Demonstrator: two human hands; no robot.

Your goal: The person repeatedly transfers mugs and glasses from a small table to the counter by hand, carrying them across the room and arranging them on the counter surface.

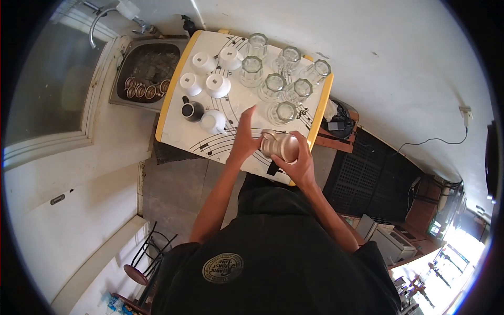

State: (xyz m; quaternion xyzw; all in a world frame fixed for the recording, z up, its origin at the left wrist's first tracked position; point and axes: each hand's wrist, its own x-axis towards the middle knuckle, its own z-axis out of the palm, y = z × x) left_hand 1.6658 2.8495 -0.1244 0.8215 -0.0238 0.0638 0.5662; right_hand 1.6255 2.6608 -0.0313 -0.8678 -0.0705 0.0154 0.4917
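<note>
R hand [300,164] grips beige mug [278,146], L hand [245,140] against it, abv tbl [176,122].

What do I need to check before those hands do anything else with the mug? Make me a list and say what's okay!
1. Right hand holding the ribbed beige mug: ok.
2. Left hand gripping firmly: cannot tell; it is at the mug's handle side.
3. Mug upright: not ok; it is tipped, its mouth partly turned toward the right hand.
4. Mug apart from the nearest glass tumbler: ok; a gap shows between them.
5. Mug dry inside: cannot tell.
</note>
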